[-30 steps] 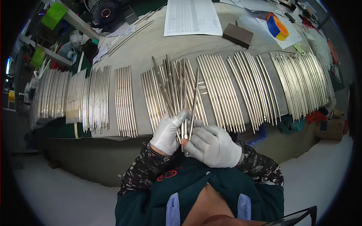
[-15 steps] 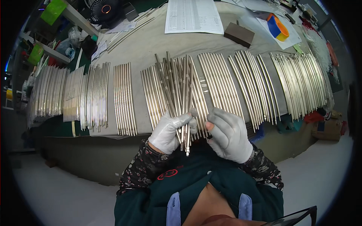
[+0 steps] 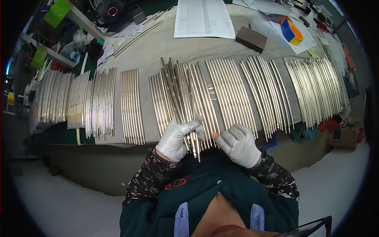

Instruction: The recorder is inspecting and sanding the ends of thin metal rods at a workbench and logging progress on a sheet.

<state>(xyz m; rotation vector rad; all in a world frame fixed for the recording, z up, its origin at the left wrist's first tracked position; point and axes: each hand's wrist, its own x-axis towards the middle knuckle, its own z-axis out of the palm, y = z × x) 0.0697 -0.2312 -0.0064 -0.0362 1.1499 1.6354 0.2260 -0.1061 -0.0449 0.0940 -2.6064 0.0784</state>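
Observation:
My left hand (image 3: 174, 139), in a white glove, is closed around a bundle of thin silvery metal rods (image 3: 172, 85). Their lower ends stick out below the fingers, and their upper parts fan out over a row of rods on the table. My right hand (image 3: 239, 147), gloved with a bare thumb tip, is beside the lower ends of the rods. Its fingers are loosely bent, the thumb is apart from them, and nothing shows in its grasp. Just beyond it lies another row of rods (image 3: 231, 91).
More rod groups lie to the left (image 3: 131, 106) and right (image 3: 266, 94); the far-left rods (image 3: 55, 96) are in clear plastic. Behind are a printed sheet (image 3: 203, 19), a dark block (image 3: 251, 38), a tape roll (image 3: 291, 31) and a small fan (image 3: 112, 12).
My right hand has moved slightly down and right, its fingers bending more. Some rods that stood in the bundle have come down to the right, among the row beside it.

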